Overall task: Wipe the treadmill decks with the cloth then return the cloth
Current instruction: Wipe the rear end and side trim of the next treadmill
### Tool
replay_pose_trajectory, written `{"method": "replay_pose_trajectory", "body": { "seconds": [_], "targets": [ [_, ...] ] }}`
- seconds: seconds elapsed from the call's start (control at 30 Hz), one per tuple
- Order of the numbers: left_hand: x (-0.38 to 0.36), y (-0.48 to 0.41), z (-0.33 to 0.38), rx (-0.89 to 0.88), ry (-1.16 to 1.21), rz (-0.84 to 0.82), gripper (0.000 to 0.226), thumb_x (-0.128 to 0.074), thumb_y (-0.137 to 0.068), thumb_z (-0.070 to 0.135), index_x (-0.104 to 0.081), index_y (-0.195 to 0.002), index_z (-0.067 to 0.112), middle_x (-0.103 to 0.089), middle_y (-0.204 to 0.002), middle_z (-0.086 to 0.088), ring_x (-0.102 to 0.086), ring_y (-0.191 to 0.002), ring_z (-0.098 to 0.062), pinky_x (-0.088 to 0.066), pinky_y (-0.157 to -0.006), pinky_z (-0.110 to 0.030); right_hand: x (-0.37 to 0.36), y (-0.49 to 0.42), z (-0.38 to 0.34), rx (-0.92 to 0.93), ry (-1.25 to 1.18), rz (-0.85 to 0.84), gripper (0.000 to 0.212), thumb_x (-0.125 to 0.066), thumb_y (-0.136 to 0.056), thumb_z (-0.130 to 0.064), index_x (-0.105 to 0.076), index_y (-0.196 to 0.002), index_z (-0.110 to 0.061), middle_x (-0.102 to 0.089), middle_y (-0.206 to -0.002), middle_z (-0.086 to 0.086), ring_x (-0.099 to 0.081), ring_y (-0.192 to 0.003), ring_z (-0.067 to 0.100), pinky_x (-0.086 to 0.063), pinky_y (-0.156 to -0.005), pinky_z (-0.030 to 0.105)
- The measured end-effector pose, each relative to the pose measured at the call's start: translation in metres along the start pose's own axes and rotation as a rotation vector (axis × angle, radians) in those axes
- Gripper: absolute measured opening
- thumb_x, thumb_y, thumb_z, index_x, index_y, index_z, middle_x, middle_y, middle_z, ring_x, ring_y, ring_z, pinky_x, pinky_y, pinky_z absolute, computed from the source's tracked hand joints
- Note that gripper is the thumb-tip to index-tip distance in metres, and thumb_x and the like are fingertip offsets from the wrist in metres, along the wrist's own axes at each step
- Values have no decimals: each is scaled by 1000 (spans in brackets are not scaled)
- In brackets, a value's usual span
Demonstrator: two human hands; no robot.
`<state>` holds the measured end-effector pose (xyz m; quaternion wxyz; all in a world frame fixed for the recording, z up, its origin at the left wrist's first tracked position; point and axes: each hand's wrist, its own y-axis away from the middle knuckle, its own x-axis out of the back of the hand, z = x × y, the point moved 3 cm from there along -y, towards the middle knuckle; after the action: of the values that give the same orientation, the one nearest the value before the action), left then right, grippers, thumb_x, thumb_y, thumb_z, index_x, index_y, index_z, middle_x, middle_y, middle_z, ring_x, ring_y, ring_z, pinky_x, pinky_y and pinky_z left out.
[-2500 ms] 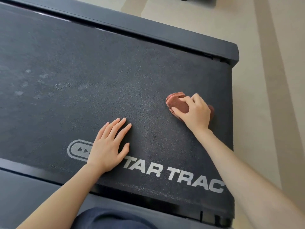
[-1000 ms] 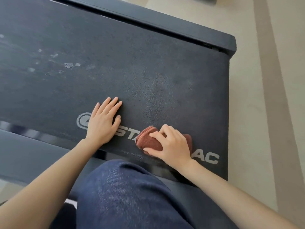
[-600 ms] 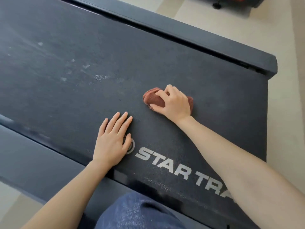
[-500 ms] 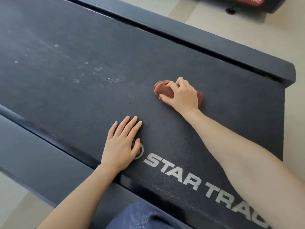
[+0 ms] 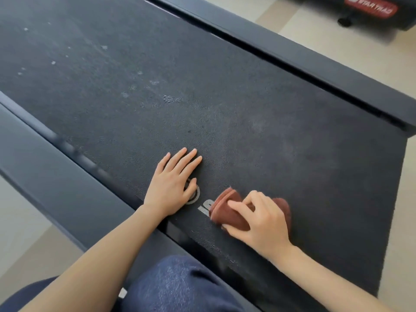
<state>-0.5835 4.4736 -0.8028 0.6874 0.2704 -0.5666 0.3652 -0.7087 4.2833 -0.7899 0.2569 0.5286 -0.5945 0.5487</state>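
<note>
The dark treadmill belt [image 5: 225, 109] fills most of the head view, with pale dusty specks toward its upper left. A folded reddish-brown cloth [image 5: 227, 212] lies on the belt near its close edge, over the white logo lettering. My right hand [image 5: 263, 219] grips the cloth, fingers curled over its top. My left hand [image 5: 174, 185] rests flat on the belt just left of the cloth, fingers straight, partly covering the round logo mark.
Dark side rails [image 5: 315, 64] run along the far and near edges of the belt. My knee in blue denim [image 5: 180, 287] is at the bottom. Beige floor [image 5: 400, 199] lies to the right. Another machine's base with a red label [image 5: 371, 7] stands at top right.
My right hand has drawn the cloth back across the belt from mid-belt to the near edge over the logo. My left hand has stayed flat in place.
</note>
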Motion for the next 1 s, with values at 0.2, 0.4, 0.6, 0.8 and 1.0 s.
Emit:
{"method": "replay_pose_trajectory", "body": {
  "seconds": [0.2, 0.4, 0.6, 0.8, 1.0],
  "targets": [
    [-1, 0, 0, 9, -3, -16, 56, -29, -91, 40, -36, -143, 23, -28, -152, 6, -21, -142, -16, -15, -117, -41, -9, -33, 19, 241, 8, -16, 37, -66, -77, -52, -70, -89, -17, -54, -74, 4, -51, -63, 21, -44, -54, 31],
    [-1, 0, -2, 43, 23, -5, 65, -32, -89, 43, -34, -143, 7, -30, -152, -4, -22, -142, -16, -15, -117, -38, -40, -147, 69, -41, 166, 30, 41, -63, -77, -54, -64, -89, -15, -50, -79, 7, -52, -70, 25, -41, -56, 33],
    [1, 1, -3, 25, 48, 17, 65, -34, -88, 44, -34, -143, 9, -30, -152, -2, -22, -142, -15, -12, -117, -36, -61, -206, 88, -308, 245, 33, 45, -61, -80, -54, -61, -104, -16, -53, -97, 12, -53, -88, 32, -41, -72, 38],
    [5, 2, -5, -7, 52, -8, 65, -35, -89, 42, -29, -146, 12, -23, -155, 0, -13, -144, -13, -4, -118, -34, -49, -168, 50, -311, 224, 41, 43, -62, -82, -52, -64, -105, -15, -53, -92, 11, -51, -81, 25, -36, -65, 30],
    [16, 8, -68, -77, -59, -52, 66, -31, -90, 48, -23, -148, 16, -16, -157, 3, -9, -144, -12, -2, -118, -34, -33, -65, -26, -99, 109, -9, 40, -62, -77, -55, -66, -97, -21, -52, -83, 2, -49, -73, 16, -39, -62, 23]
  ]
}}
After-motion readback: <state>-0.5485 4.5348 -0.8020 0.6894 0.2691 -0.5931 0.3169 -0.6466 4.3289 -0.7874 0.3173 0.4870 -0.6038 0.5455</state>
